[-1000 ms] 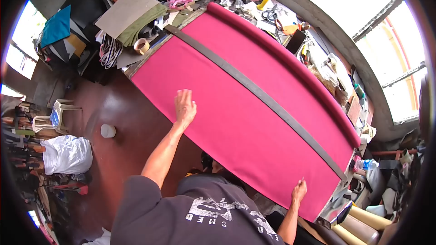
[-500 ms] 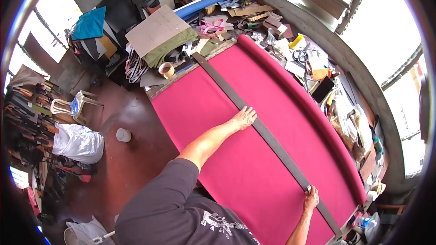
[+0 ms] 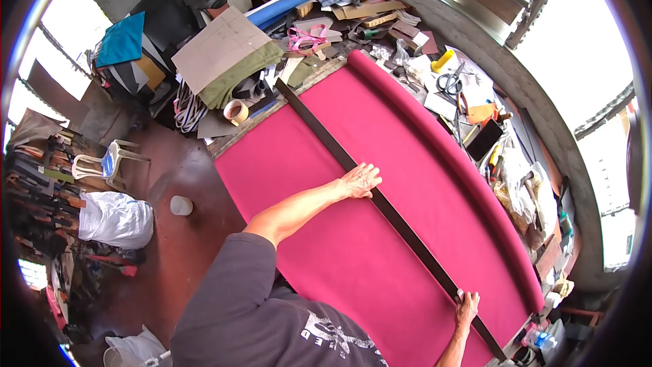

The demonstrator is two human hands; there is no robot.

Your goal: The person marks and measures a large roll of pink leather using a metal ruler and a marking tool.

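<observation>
A long dark straightedge (image 3: 414, 239) lies diagonally across a wide sheet of magenta material (image 3: 326, 245). Its face looks darker and narrower now, as if tipped onto an edge. My left hand (image 3: 361, 181) reaches across the middle of the straightedge, fingers bent over its far side. Further down, near the lower end, my right hand (image 3: 466, 308) has its fingers curled at the straightedge; a small white spot shows by the thumb, too small to name. Along the far side, the rest of the material forms a thick roll (image 3: 448, 163).
A tape roll (image 3: 236, 112) and a board (image 3: 221, 47) on folded green cloth sit at the upper left. Scissors (image 3: 449, 81), a black phone (image 3: 484, 139) and plastic bags clutter the window side. A white cup (image 3: 181, 205) stands on the floor.
The straightedge has tilted, its visible face turning darker and narrower. My left hand's fingers now stretch further across it. The whole view has shifted slightly.
</observation>
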